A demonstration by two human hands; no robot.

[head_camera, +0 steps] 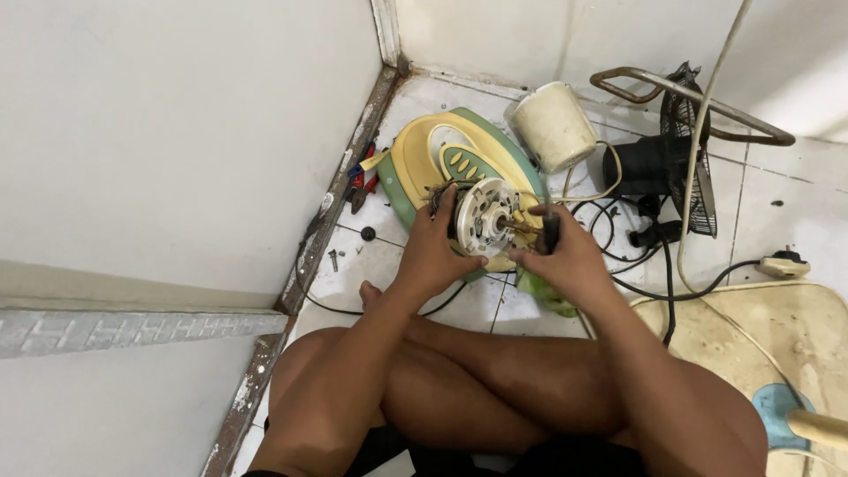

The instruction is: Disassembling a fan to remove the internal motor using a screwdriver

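A round metal fan motor (pixel 484 218), pale grey with slots in its face and a shaft at its centre, is held above the tiled floor (pixel 389 256) between the knees of a seated person. The motor is gripped at its left edge by the left hand (pixel 435 249), whose fingers are curled round the rim. A dark-handled tool, seemingly a screwdriver (pixel 549 231), is clasped in the closed right hand (pixel 565 261), with its handle upright and its tip pointed toward the middle of the motor; the tip itself cannot be made out. Thin wires are seen at the motor's upper left.

Just behind the motor, a yellow and green fan base (pixel 442 155) with a row of buttons is laid on the floor. A cream-coloured motor cover (pixel 552 125) is tipped on its side beside the base, to the right. Further right, a small black fan with a wire grille (pixel 685 163) is stood, and black cables (pixel 636 265) are spread around it. Red-handled pliers (pixel 362 184) are left against the wall's foot (pixel 340 190), left of the base. A pale round fan base (pixel 777 344) is seen at the lower right, near the right knee.
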